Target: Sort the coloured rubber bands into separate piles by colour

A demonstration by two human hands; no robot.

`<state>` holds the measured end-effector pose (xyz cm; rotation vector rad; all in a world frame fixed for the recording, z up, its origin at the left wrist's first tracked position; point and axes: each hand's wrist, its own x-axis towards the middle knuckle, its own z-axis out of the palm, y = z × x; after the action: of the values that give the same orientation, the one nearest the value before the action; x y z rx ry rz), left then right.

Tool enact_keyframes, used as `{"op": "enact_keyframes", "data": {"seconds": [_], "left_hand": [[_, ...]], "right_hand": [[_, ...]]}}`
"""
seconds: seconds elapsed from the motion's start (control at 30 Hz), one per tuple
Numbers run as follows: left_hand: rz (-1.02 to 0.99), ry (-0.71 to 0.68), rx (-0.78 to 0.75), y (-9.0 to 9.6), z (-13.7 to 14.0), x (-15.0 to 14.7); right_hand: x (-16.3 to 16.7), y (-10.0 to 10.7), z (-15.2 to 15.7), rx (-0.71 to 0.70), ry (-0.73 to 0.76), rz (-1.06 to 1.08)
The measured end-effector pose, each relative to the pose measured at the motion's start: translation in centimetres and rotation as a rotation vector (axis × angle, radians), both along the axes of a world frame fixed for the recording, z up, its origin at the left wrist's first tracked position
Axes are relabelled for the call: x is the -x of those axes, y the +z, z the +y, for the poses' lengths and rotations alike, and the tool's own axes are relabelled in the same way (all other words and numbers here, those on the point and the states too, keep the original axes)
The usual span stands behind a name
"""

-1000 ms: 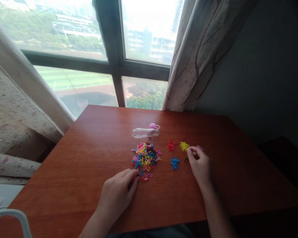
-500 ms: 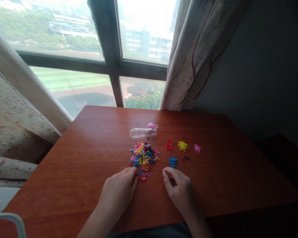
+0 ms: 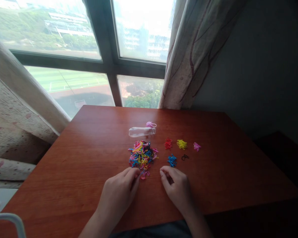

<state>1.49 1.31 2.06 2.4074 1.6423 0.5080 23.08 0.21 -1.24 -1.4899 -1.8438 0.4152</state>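
A mixed pile of small coloured rubber bands lies in the middle of the table. At its near edge, my left hand is closed in a pinch, its fingertips beside a few loose pink bands. My right hand is also pinched, just below a small heap of blue bands. Whatever either pinch holds is too small or hidden to make out. Separate little heaps of red bands, yellow bands and pink bands sit farther right, with a few black bands nearer.
Behind the pile a clear plastic bottle lies on its side, with a pink cap next to it. The brown wooden table reaches to the window. A white curved bar shows at the lower left.
My left hand has shifted slightly right along the pile's near edge. My right hand has come a little to the left, as has the whole view. The small heaps look the same.
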Motion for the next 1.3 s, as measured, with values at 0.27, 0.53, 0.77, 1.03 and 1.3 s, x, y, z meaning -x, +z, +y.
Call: {"op": "enact_keyframes", "data": {"seconds": [0.27,0.53,0.77,1.03,1.3], "left_hand": [[-0.026,-0.163,0.0,2.1,2.2,-3.6],[0.154,-0.415,0.07,2.7,6.4,-10.1],[0.172,-0.414,0.096,2.4,6.8,-9.7],[-0.022,-0.264,0.028,1.8,3.6,-4.0],[-0.313,-0.084,-0.017,-1.1,0.4,1.5]], "right_hand": [[1.3,0.4,-1.7,-0.013,0.094,-0.158],[1.7,-0.3,-2.7,-0.025,0.096,-0.175],[1.6,-0.9,-2.5,-0.003,0.081,-0.073],[1.6,0.1,-2.2,0.056,0.109,-0.018],[1.8,0.3,-1.7,0.082,0.097,-0.055]]}}
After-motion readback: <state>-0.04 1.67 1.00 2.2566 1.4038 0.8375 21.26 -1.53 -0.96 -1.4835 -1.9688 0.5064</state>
